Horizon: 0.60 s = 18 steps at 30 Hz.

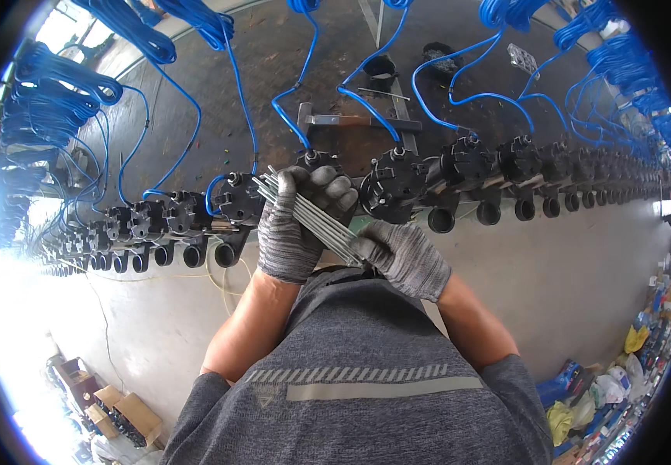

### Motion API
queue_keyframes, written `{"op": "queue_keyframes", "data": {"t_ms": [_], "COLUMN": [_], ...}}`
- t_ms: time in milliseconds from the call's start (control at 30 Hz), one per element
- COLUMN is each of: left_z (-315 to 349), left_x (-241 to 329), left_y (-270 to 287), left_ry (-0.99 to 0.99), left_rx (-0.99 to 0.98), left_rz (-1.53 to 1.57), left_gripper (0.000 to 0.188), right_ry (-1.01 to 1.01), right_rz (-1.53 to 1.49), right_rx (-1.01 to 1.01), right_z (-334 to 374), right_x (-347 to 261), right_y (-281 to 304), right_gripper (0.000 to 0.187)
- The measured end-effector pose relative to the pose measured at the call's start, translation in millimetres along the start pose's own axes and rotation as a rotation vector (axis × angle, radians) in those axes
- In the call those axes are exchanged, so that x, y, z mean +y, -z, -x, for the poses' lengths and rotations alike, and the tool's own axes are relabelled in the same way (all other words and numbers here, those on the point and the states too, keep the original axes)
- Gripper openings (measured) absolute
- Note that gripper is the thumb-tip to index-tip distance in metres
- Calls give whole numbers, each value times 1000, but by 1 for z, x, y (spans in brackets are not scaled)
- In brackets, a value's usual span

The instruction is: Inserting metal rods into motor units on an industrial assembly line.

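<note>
A bundle of thin grey metal rods [321, 223] lies slantwise across my left hand [293, 236], which wears a grey knit glove with darker fingertips. The thumb presses over the rods, and the palm is turned up. At the bundle's lower right end, my gloved right hand [405, 256] grips the rod ends between thumb and fingers. Just beyond both hands runs a long row of round black housings with bolts on top; one housing [396, 182] is right of my left fingertips, another [240, 198] left of the hand. My left hand partly hides the housing behind it.
Blue hoses [304, 77] rise from the housings to hanging coils [64, 77]. A metal frame bar [363, 122] and a black bucket [382, 68] are on the far side. Open cardboard boxes [138, 415] sit at lower left, plastic bags [607, 391] at lower right.
</note>
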<state>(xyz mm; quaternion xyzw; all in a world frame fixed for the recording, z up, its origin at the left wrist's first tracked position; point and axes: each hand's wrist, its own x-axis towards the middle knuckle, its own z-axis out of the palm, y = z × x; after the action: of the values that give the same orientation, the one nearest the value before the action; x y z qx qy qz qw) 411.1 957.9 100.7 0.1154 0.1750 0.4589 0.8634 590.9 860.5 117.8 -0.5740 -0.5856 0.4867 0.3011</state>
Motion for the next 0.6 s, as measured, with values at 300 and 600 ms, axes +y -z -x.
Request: {"op": "queue_keyframes", "data": {"t_ms": [300, 600], "left_z": [-9, -7], "left_x": [-34, -58], "left_y": [-19, -12], "left_ry": [48, 82], "left_rx": [187, 241], "left_rz": [-266, -251], "left_gripper": [39, 36], "right_ry": [168, 367], "right_rz": [129, -181], "right_rx": [523, 803], "right_z": [13, -18], "right_x": [34, 53], "right_y": [53, 145], "right_gripper": [20, 16]}}
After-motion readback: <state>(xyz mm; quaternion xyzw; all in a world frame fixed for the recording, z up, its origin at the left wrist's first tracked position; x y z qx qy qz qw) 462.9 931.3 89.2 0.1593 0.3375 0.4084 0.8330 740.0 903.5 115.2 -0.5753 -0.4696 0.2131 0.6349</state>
